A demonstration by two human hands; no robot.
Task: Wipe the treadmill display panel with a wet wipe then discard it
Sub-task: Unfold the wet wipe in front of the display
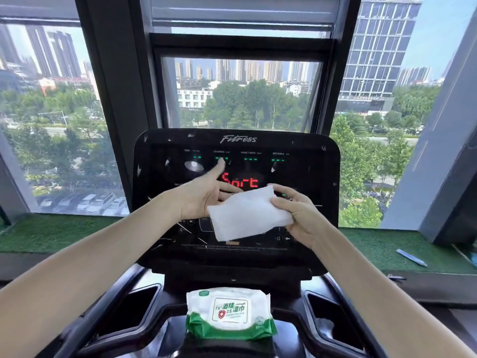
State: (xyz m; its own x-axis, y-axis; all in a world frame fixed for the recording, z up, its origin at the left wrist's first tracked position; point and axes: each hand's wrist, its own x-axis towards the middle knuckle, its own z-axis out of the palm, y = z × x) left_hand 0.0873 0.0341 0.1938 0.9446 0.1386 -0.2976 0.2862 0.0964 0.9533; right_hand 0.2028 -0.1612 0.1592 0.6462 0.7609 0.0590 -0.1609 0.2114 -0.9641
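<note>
My two bare hands, seen from above, are raised in front of the treadmill display panel (313, 174), with a folded white wet wipe (247, 215) held between them. My right hand (299, 215) grasps the wipe at its right edge: the thumb lies across the front, and the fingers (285, 191) curl over the top edge and behind the sheet. My left hand (202, 197) is released, palm turned toward the right hand, thumb raised, its fingers (229, 188) straight and reaching to the wipe's upper left edge; whether they touch the sheet cannot be told. The wipe hangs clear of the panel's lower half and covers part of its keypad from this view. The panel is black and glossy, tilted back, with the word "Fitness" along its top, four green dashed readouts beneath small labels, red lit characters in the middle, and pale smears and flecks scattered over its surface. Below the panel, a green and white wipes pack (229, 313) lies on the console tray (289, 316) between two dark side pockets. Behind the treadmill a large window (51, 99) shows trees, parked cars and tall buildings. A strip of green turf (374, 246) runs along the sill, and a slim blue and white object (411, 257) lies on it at the right.
</note>
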